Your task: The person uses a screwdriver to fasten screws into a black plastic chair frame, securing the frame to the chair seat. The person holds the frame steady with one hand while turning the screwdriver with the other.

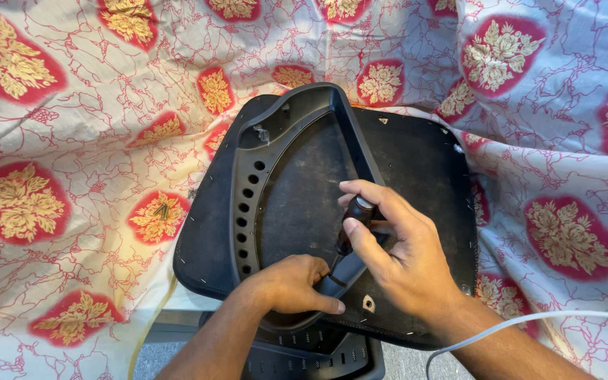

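Black frame [302, 112] rims seat [416, 169]; open cloth [72, 127] left.

A sheet [72, 141] with red patches and gold flowers lies rumpled across the whole surface. A few dark screws [161, 210] rest on one flower patch at left. A white cable [529, 322] crosses the lower right corner.

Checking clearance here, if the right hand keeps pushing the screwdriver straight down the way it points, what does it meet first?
Probably the black plastic frame beside the left hand; the screwdriver in the right hand hides its tip, so contact is unclear.
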